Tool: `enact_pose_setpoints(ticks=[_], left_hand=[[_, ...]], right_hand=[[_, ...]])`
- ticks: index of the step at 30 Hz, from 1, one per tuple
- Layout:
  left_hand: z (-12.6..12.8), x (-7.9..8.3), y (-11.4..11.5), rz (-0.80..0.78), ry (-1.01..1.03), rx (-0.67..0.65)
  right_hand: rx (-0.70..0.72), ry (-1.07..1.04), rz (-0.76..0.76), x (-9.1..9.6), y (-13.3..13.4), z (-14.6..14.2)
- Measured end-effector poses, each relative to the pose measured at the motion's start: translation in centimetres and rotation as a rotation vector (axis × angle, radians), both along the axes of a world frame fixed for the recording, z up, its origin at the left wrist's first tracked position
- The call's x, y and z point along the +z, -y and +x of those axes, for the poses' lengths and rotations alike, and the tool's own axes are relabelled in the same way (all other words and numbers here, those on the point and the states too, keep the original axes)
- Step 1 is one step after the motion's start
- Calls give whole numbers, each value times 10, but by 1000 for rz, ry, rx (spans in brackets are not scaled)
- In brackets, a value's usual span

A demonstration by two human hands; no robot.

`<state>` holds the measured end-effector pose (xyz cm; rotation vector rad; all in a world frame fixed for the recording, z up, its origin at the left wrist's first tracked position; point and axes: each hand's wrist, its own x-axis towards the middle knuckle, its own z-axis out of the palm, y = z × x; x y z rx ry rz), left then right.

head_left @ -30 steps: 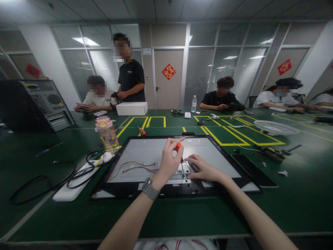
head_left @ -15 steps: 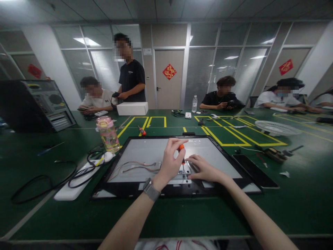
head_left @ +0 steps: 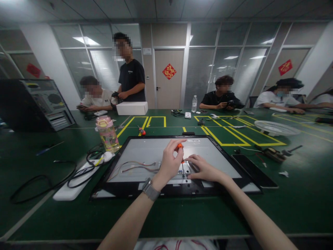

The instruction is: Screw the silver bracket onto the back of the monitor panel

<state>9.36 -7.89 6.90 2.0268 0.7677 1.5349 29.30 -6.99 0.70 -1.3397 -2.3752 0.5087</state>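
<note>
Ok, L hand (head_left: 171, 159) w/ screwdriver (head_left: 180, 146) at panel (head_left: 145, 151), label (head_left: 193, 140) illegible.

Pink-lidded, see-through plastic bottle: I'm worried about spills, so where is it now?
On the left of the head view, the bottle stands on the green table, left of the black-framed grey panel and just beyond the long white strip.

We see our left hand (head_left: 171, 159) gripping an orange screwdriver (head_left: 180, 146). Right beside it, our right hand (head_left: 203, 169) rests, fingers spread, over the panel (head_left: 144, 149).

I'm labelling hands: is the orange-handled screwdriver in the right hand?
No, the left hand grips the orange-handled screwdriver.
</note>
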Motion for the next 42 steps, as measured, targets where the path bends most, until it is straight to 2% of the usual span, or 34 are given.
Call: enact_pose_setpoints(ticks=[4,10,16,20,25,30,35,40,42], left_hand=[[0,0,0,35,-17,40],[-1,1,2,-3,7,-113],[0,-2,-1,-22,48,-76],[-1,-1,-1,-51,50,-150],[-1,0,1,-14,47,-62],[-1,-1,0,-67,34,-162],[1,-4,-4,-56,69,-2],[2,-5,-6,-158,123,-132],[2,-5,-5,-133,110,-103]], right_hand=[[-6,7,0,-1,0,0],[4,5,6,0,0,-1],[-5,-4,-10,0,1,-1],[5,-7,-3,1,1,-1],[1,2,-1,1,0,-1],[5,15,-1,1,0,0],[6,3,5,0,0,0],[13,3,12,-2,-1,1],[9,0,10,-3,-1,1]])
